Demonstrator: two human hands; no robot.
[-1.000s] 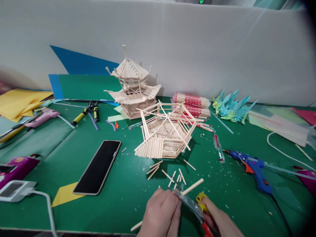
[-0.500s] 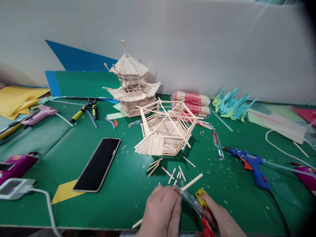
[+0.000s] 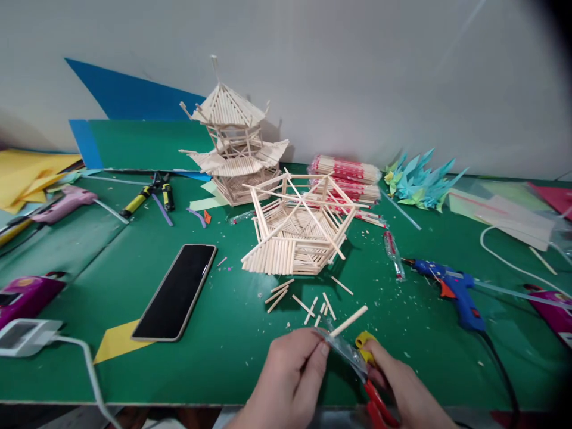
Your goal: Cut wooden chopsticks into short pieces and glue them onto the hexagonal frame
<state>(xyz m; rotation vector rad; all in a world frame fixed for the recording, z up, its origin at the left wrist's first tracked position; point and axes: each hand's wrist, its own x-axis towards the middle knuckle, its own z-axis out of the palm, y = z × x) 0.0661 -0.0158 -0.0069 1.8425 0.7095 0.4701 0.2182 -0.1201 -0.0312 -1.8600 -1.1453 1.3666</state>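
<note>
My left hand [image 3: 290, 375] is at the table's near edge, its fingers pinched on a wooden stick [image 3: 348, 322] that points up and to the right. My right hand [image 3: 402, 393] is closed round red-and-yellow cutters [image 3: 369, 372], whose shiny jaws lie across the stick close to my left fingertips. Several short cut sticks [image 3: 308, 301] lie just beyond my hands. Behind them sits an unfinished hexagonal stick frame [image 3: 297, 232], and a finished stick pagoda [image 3: 232, 149] stands further back.
A dark phone [image 3: 176, 292] lies left of centre. A blue glue gun [image 3: 456, 292] with its cord lies to the right. Wrapped chopstick bundles [image 3: 346, 182], teal paper cranes [image 3: 420, 182], yellow-handled pliers [image 3: 147, 196], a pink glue gun [image 3: 67, 202], coloured paper and a charger [image 3: 27, 336] surround the green mat.
The view has tilted, so the table's things sit a little higher in frame. My hands stay at the near edge, still holding the stick and the cutters.
</note>
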